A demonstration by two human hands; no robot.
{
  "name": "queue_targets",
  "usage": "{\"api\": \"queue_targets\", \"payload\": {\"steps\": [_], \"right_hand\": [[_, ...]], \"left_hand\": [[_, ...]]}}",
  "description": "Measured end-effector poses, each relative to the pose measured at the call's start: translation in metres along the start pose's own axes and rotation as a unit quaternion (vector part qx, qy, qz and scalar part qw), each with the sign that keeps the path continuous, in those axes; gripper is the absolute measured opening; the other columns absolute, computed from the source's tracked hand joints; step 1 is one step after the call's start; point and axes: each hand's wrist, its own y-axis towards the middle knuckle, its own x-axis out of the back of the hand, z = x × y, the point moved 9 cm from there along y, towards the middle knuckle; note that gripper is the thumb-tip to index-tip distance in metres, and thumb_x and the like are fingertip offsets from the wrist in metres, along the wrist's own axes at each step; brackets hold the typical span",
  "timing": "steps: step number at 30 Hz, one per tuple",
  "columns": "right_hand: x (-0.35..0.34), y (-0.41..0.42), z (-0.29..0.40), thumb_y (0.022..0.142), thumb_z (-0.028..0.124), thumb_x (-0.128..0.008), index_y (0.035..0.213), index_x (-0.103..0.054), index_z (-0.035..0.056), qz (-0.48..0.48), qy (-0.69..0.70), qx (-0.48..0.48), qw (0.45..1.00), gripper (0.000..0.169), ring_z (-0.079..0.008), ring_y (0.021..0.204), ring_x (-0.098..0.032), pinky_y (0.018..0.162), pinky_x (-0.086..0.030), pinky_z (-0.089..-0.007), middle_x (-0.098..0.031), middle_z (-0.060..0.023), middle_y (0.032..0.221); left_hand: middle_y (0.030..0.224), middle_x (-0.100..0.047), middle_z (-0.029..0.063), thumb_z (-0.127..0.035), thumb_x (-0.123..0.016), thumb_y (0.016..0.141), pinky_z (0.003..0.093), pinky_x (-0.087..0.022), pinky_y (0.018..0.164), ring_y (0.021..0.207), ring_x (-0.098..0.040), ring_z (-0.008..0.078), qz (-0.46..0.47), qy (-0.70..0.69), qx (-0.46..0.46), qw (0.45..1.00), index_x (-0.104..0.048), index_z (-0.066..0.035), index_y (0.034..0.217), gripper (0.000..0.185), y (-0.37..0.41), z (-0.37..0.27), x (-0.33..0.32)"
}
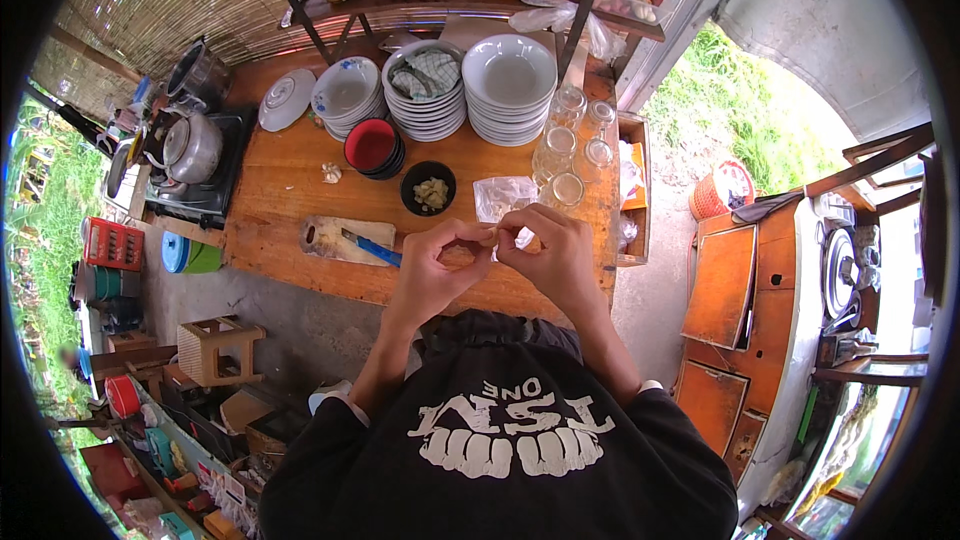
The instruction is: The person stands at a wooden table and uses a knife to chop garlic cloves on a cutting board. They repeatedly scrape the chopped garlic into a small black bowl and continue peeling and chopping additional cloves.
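Note:
My left hand [442, 262] and my right hand [551, 255] meet over the front of the wooden table, fingertips pinched together. Between them is a small pale piece [493, 234] that looks like a garlic clove, mostly covered by the fingers. Just beyond my hands lies a clear plastic bag [501, 196], its contents hard to make out. A black bowl [427, 188] holds several peeled garlic cloves [431, 194]. To the left, a blue utility knife [373, 248] rests across a worn wooden cutting board [322, 238]. Part of a garlic bulb [331, 173] sits farther back.
Stacks of white bowls [510, 116] line the table's back, beside red-and-black bowls [373, 146]. Several upturned glasses [564, 190] stand close beyond my right hand. At left, a kettle [193, 148] sits on a gas stove [234, 165]. A shelf [420, 7] with jars rises behind.

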Motion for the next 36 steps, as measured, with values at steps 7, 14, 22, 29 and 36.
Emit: {"api": "queue_targets", "payload": {"steps": [7,14,22,29,36], "right_hand": [[0.000,-0.002,-0.012,0.080,0.003,-0.076,0.091,-0.076,0.0056,-0.007,0.072,-0.073,0.995,0.011,-0.0063,0.067,-0.065,0.055,-0.045,-0.0224,-0.074,-0.0016,0.082],[-0.008,-0.006,-0.025,0.084,0.003,-0.075,0.091,-0.075,0.0023,-0.017,0.152,-0.130,0.980,0.006,-0.0030,0.069,-0.063,0.058,-0.047,-0.0198,-0.075,-0.0003,0.085],[-0.028,-0.017,-0.042,0.094,0.006,-0.071,0.098,-0.072,-0.0029,-0.030,0.352,-0.202,0.914,0.010,-0.0024,0.073,-0.063,0.059,-0.047,-0.0193,-0.074,-0.0014,0.086],[-0.032,-0.024,-0.056,0.097,0.006,-0.071,0.100,-0.072,-0.0025,-0.069,0.373,-0.214,0.900,0.009,-0.0042,0.077,-0.065,0.061,-0.049,-0.0206,-0.071,-0.0005,0.086],[-0.021,-0.024,-0.106,0.094,0.008,-0.072,0.100,-0.075,-0.0033,-0.105,0.234,-0.263,0.930,0.013,-0.0115,0.076,-0.071,0.066,-0.054,-0.0266,-0.075,-0.0073,0.082]], "left_hand": [[0.114,-0.077,0.0137,0.007,-0.076,0.086,0.0272,-0.057,0.094,0.104,-0.072,0.0136,-0.008,-0.043,0.003,0.999,-0.071,0.005,0.108,0.023,0.000,0.005,-0.001],[0.119,-0.075,0.0168,0.008,-0.077,0.086,0.0278,-0.057,0.097,0.108,-0.072,0.0156,-0.006,-0.114,0.002,0.993,-0.070,0.007,0.107,0.023,-0.001,0.015,-0.001],[0.122,-0.072,0.0192,0.013,-0.073,0.088,0.0327,-0.059,0.099,0.113,-0.071,0.0210,-0.009,-0.233,-0.038,0.972,-0.067,0.006,0.109,0.023,-0.001,0.023,-0.001],[0.117,-0.073,0.0190,0.012,-0.072,0.090,0.0339,-0.059,0.100,0.111,-0.071,0.0201,-0.047,-0.259,-0.005,0.965,-0.065,0.004,0.108,0.021,0.001,0.029,0.004],[0.115,-0.074,0.0145,0.006,-0.073,0.093,0.0277,-0.059,0.091,0.101,-0.072,0.0152,-0.131,-0.239,0.027,0.962,-0.066,0.002,0.114,0.022,-0.002,0.064,0.028]]}}
